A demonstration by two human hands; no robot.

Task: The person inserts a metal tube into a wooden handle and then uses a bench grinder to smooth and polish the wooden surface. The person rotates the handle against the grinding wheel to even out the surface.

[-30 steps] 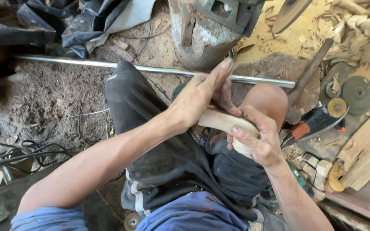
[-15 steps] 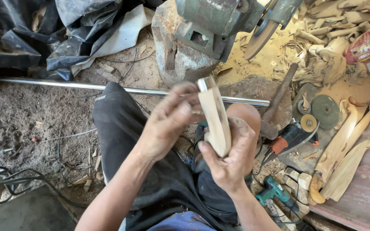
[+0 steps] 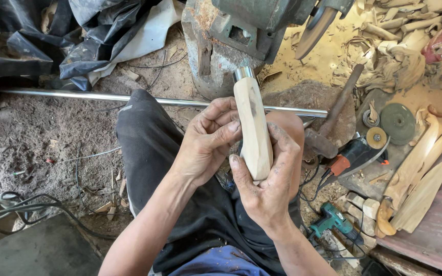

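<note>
Both of your hands are on the pale wooden handle [image 3: 253, 130], which stands nearly upright over your lap with its metal collar [image 3: 243, 73] at the top end, pointing toward the bench grinder [image 3: 262, 25]; your right hand [image 3: 269, 181] wraps the lower half, thumb pressed to its front, and your left hand [image 3: 208, 138] pinches the middle between thumb and fingertips. The wood looks already shaped and fairly smooth, the collar seated, so the rough carving seems done; a darker streak on the upper part suggests finishing is what remains, though that is only my reading. Behind the handle a steel rod [image 3: 103, 96] lies across the dusty ground; a hammer [image 3: 328, 128] rests by your knee, an angle grinder [image 3: 356, 153] and sanding discs [image 3: 397, 122] to the right, a small teal drill [image 3: 333, 220] nearer you, and curved wood offcuts [image 3: 425, 174] on the far right.
</note>
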